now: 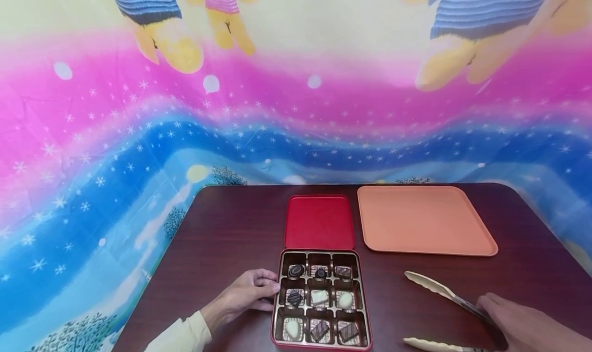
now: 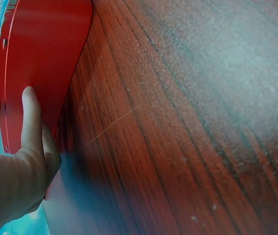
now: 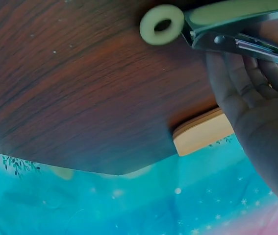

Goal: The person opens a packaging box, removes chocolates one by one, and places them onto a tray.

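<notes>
A red tin of chocolates sits at the table's front, with a divided tray inside. Each compartment bears one piece, among them a dark swirl chocolate and a white square chocolate. My left hand rests against the tin's left side; in the left wrist view a straight finger lies on the red side wall. On the right, my right hand holds a pair of tongs with cream tips spread apart, pointing left towards the tin. The right wrist view shows its fingers along the metal arm.
Directly behind the tin lies a red lid. An orange tray is to the lid's right, near the back edge of the dark wooden table. A printed cloth hangs behind the table.
</notes>
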`<act>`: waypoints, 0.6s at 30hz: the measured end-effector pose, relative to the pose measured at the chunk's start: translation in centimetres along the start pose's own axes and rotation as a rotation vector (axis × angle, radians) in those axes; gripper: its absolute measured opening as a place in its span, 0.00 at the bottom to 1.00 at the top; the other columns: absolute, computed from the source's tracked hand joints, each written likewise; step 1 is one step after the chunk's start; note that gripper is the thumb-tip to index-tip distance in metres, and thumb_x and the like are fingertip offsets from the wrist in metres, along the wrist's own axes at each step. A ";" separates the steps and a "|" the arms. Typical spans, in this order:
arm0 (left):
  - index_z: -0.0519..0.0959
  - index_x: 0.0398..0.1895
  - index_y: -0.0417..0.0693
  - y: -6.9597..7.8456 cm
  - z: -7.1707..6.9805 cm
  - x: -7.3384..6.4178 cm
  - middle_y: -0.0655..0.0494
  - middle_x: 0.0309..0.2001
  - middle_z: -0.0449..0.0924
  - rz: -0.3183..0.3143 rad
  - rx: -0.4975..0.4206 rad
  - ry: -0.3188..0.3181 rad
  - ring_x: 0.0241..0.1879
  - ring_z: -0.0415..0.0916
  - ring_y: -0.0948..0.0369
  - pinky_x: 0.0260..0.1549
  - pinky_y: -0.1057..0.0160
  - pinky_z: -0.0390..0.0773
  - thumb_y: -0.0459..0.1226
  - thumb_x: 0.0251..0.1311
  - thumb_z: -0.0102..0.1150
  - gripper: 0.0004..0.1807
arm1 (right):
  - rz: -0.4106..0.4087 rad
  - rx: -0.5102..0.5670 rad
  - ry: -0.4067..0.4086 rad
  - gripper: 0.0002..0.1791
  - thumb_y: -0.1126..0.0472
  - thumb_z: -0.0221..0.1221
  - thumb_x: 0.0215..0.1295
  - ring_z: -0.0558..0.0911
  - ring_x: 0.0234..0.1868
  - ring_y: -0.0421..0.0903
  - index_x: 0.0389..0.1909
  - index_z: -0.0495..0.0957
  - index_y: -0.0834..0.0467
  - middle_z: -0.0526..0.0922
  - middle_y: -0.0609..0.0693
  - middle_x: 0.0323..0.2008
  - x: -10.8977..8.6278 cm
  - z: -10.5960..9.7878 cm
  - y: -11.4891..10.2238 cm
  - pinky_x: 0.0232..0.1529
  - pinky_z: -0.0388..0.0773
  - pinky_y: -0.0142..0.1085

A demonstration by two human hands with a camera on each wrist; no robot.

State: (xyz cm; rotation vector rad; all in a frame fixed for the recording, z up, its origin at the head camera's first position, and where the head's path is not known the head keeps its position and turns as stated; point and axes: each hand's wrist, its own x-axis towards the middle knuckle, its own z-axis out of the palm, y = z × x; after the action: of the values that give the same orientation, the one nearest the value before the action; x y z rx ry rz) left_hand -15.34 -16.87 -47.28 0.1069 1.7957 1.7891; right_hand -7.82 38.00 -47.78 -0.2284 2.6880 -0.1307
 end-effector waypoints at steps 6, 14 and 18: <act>0.65 0.59 0.24 -0.1 -0.1 0.0 0.42 0.48 0.78 0.007 -0.011 -0.008 0.42 0.82 0.55 0.43 0.51 0.86 0.33 0.65 0.61 0.26 | -0.050 0.310 -0.106 0.34 0.37 0.69 0.54 0.73 0.28 0.36 0.49 0.70 0.57 0.75 0.44 0.33 0.4 -1.4 0.5 0.27 0.72 0.36; 0.65 0.60 0.25 -0.2 -0.1 0.1 0.42 0.47 0.78 0.012 -0.009 -0.011 0.42 0.82 0.55 0.44 0.51 0.86 0.33 0.66 0.61 0.26 | -0.021 0.501 -0.162 0.43 0.50 0.75 0.50 0.78 0.39 0.48 0.60 0.66 0.67 0.79 0.48 0.42 0.7 -4.0 0.1 0.35 0.80 0.44; 0.65 0.60 0.25 -0.2 0.0 0.0 0.42 0.47 0.79 0.012 0.000 -0.005 0.41 0.82 0.55 0.43 0.51 0.86 0.33 0.66 0.61 0.26 | -0.037 0.377 -0.110 0.43 0.46 0.74 0.51 0.79 0.38 0.44 0.61 0.68 0.67 0.80 0.47 0.41 0.6 -5.0 -0.1 0.35 0.81 0.45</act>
State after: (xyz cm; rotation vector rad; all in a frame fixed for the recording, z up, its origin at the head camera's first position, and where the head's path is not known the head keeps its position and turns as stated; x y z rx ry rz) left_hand -15.33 -16.91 -47.49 0.1223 1.7951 1.7962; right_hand -10.47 38.10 -43.52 -0.1624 2.4911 -0.6098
